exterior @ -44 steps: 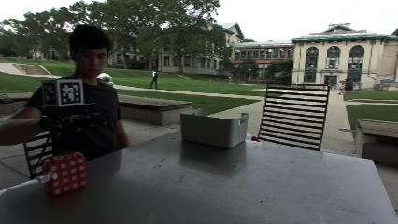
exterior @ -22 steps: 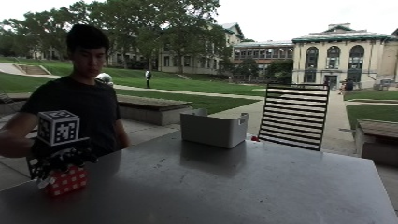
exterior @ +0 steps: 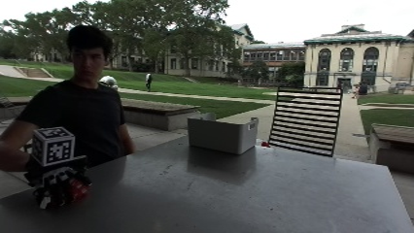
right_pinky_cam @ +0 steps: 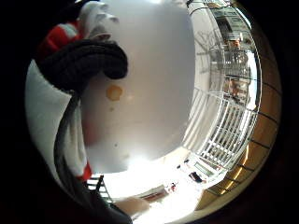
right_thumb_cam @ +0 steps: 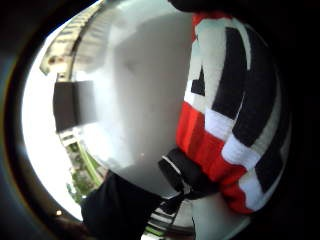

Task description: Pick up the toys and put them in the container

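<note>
At my nine o'clock the right hand (exterior: 60, 187) has its fingers curled round the red toy (exterior: 76, 190) on the table (exterior: 259, 194) — I'd lift straight up (wrist level), then carry to the container (exterior: 222, 134) at one o'clock.
</note>
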